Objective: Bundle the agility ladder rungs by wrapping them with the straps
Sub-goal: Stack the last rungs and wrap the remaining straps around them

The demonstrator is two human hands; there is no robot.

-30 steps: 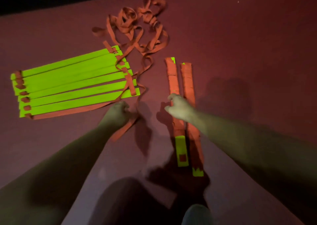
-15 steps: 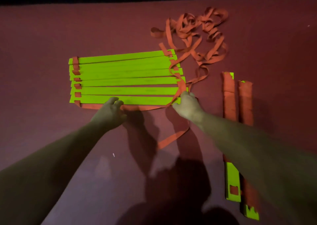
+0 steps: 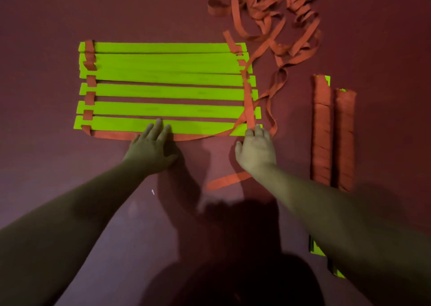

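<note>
Six bright green ladder rungs (image 3: 163,88) are lying flat in a row on the dark red floor (image 3: 46,165), one above the other, close together. Orange straps (image 3: 248,95) are running through both ends of the rungs, and one strap is lying along the near edge of the nearest rung. A big loose tangle of orange strap (image 3: 275,18) is sitting past the far right corner of the rungs. Two wrapped bundles (image 3: 333,133) are lying side by side well to the right, covered in orange strap, with green ends poking out.

The left hand (image 3: 151,149) is resting open and flat, its fingertips touching the nearest rung near its middle; it is not holding anything. The right hand (image 3: 256,151) is at the right end of that same rung, fingers bent down on the strap there. I cannot tell if it is pinching the strap or just pressing on it. A loose strap end (image 3: 226,181) is lying on the floor beside the right wrist.
</note>
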